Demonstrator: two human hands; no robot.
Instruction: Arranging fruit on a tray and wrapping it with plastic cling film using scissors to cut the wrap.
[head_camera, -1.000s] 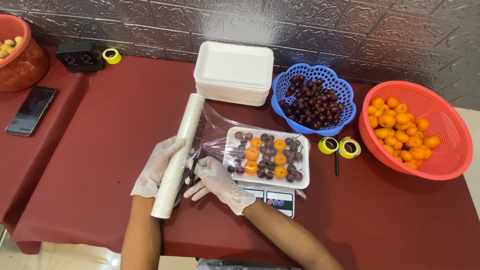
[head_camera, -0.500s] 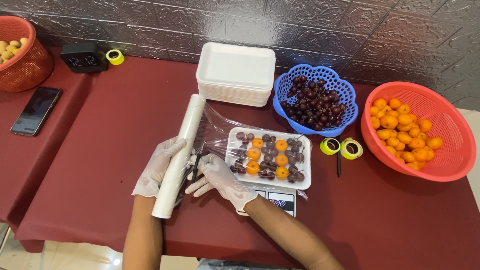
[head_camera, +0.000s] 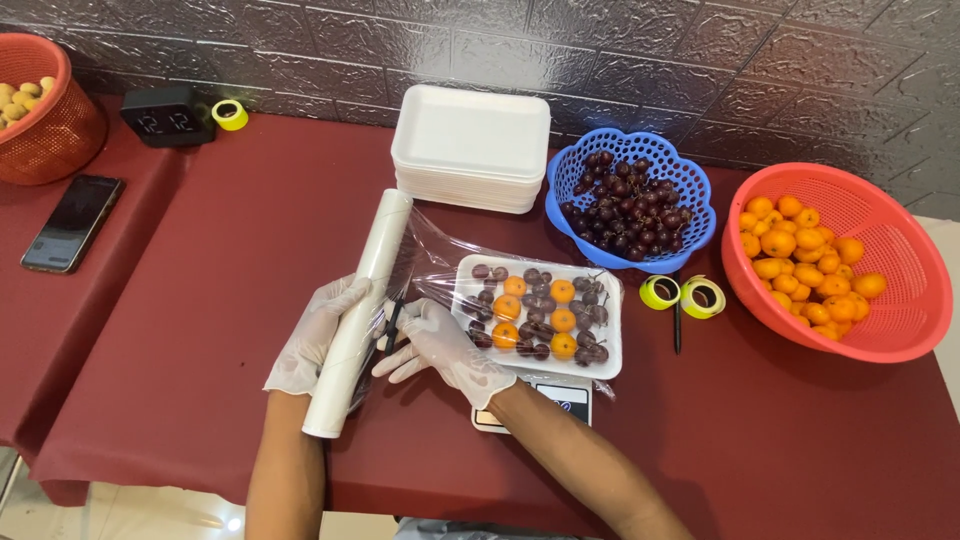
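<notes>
The white foam tray of dark grapes and small oranges sat at frame centre, barely shifted, while your gloved left hand stayed clasped on the white cling-film roll and your right hand pinched the clear film, still uncut.

A white foam tray packed with dark grapes and small oranges sits on a scale whose display peeks out at the near edge, with clear film stretched over it from a white roll of wrap. Behind it stands a stack of empty white foam trays (square, with rounded corners). Two yellow rolls of labels lie just right of the packed tray, a third yellow roll sits beside a black digital clock at the wall, and a dark-screened phone lies at far left.
</notes>
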